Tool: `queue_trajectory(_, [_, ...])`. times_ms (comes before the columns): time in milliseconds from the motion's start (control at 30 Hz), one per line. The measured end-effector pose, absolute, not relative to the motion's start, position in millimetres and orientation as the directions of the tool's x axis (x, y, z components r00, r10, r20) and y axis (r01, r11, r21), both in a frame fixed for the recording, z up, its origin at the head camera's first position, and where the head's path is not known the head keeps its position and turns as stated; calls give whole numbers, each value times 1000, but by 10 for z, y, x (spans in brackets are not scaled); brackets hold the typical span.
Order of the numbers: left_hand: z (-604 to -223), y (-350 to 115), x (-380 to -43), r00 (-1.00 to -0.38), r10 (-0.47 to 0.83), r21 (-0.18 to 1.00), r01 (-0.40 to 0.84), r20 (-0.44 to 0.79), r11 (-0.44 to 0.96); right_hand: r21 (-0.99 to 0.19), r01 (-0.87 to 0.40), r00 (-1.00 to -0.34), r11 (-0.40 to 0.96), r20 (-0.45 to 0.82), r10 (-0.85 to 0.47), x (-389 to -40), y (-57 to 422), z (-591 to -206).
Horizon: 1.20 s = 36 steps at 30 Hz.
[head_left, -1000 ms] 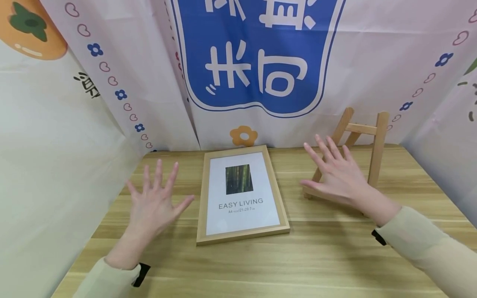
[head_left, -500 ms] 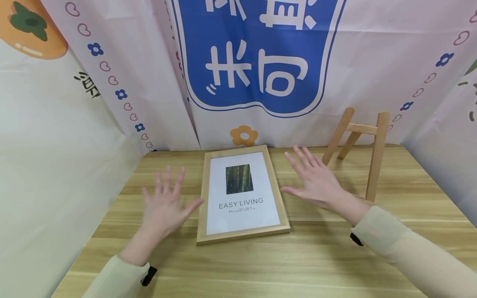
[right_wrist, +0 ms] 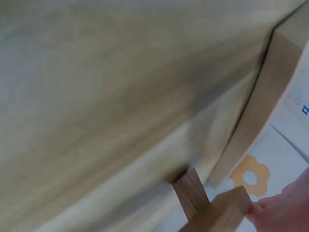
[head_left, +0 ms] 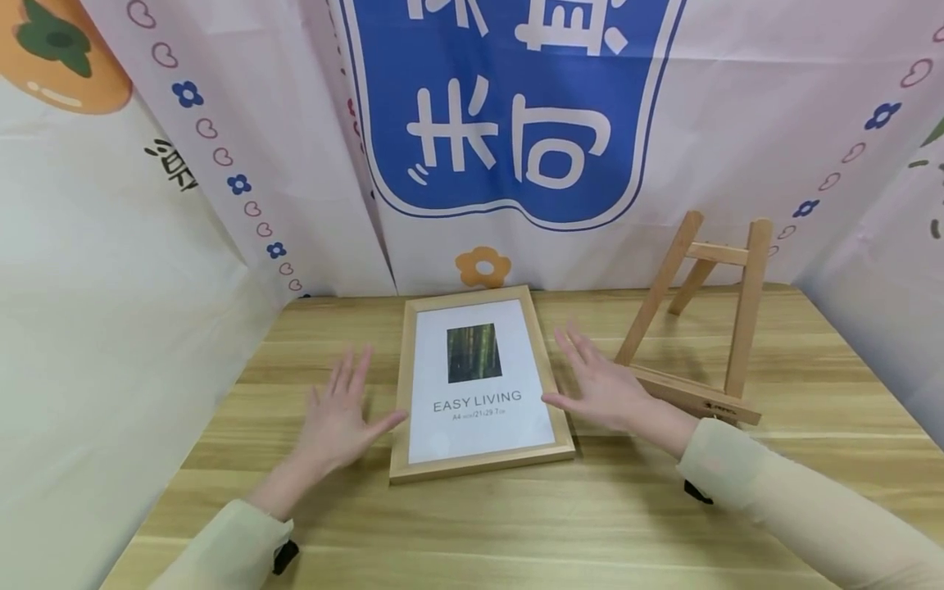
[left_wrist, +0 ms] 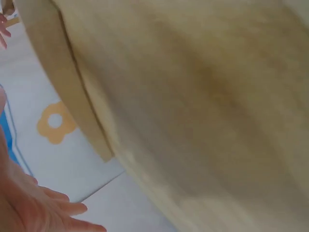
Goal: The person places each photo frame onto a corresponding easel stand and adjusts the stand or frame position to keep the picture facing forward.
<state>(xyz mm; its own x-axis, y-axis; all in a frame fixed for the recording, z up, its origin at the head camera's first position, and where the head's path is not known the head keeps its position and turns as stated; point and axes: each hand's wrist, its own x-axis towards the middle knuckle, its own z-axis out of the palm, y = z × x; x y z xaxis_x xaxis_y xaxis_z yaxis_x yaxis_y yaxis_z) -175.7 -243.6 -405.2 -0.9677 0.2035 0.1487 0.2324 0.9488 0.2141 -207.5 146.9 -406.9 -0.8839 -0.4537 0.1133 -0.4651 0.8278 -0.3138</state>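
Observation:
A light wooden picture frame (head_left: 481, 469) lies flat on the table, with a white sheet reading EASY LIVING and a small forest picture inside it. Left of it is my left hand (head_left: 335, 426), fingers straight and thumb at the frame's left edge in the head view. My right hand (head_left: 601, 389) is on the other side, fingers extended, its thumb overlapping the right edge. Neither hand grips anything. In the left wrist view, the left hand (left_wrist: 43, 208) shows beside the frame's side (left_wrist: 79, 96). The right wrist view has the right hand (right_wrist: 280, 210) partly cut off.
A small wooden easel (head_left: 741, 328) stands at the right, just behind my right forearm. The wood-grain table (head_left: 472, 541) ends at a printed white cloth backdrop (head_left: 324, 205), which also rises along both sides.
Both hands have moved inward to the frame's sides and lower. The right hand has come away from in front of the easel, whose lower ledge now shows. The frame has stayed put.

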Motion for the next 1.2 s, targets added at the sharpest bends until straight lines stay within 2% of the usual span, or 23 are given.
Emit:
queue_trajectory(167, [-4134, -2436, -1775, -971, 204, 289, 232, 122, 929, -292, -503, -864, 813, 144, -483, -2064, 1421, -4118])
queue_trajectory(300, [-4185, -2431, -1792, -970, 210, 329, 239, 123, 913, -331, -519, -853, 788, 131, -506, -2020, 1321, -4117])
queue_trajectory(633, [-4252, -2380, -1829, -971, 214, 459, 240, 108, 856, -462, -442, -884, 769, 81, -460, -2012, 1284, -4235])
queue_trajectory(1200, [-4417, -2368, -1908, -977, 209, 570, 199, 49, 797, -494, -374, -897, 785, -23, -441, -2052, 1309, -4328])
